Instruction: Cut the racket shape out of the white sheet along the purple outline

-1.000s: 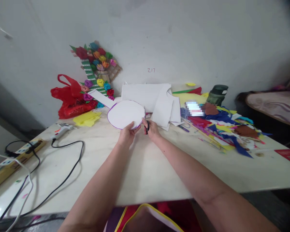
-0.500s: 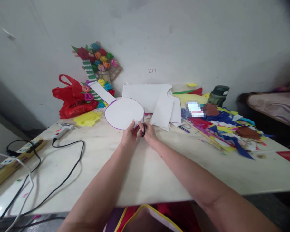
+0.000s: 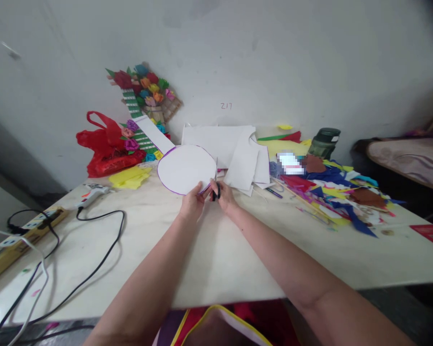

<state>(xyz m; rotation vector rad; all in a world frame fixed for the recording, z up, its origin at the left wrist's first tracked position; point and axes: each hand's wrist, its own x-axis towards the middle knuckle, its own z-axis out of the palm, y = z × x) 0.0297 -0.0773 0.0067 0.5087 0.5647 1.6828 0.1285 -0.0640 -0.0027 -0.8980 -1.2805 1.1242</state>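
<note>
My left hand (image 3: 194, 201) pinches the lower edge of a white paper cutout (image 3: 187, 169), a rounded shape with a long strip at its upper left and a purple line along its rim. Black-handled scissors (image 3: 216, 191) are in my right hand (image 3: 225, 197), their blades pointing up at the cutout's right edge. Both hands are close together, above the middle of the table. Behind them lie more white sheets (image 3: 242, 166), some cut into curved shapes.
Left are a power strip (image 3: 39, 226), cables, a glue gun (image 3: 94, 194), yellow paper, a red bag (image 3: 106, 149) and paper flowers (image 3: 151, 89). Right are colourful scraps (image 3: 339, 192), a pen (image 3: 274, 192), a blurred phone and a green bottle (image 3: 324, 143).
The scissors' handles have spread a little apart in my right hand. The white cutout has shifted slightly to the right.
</note>
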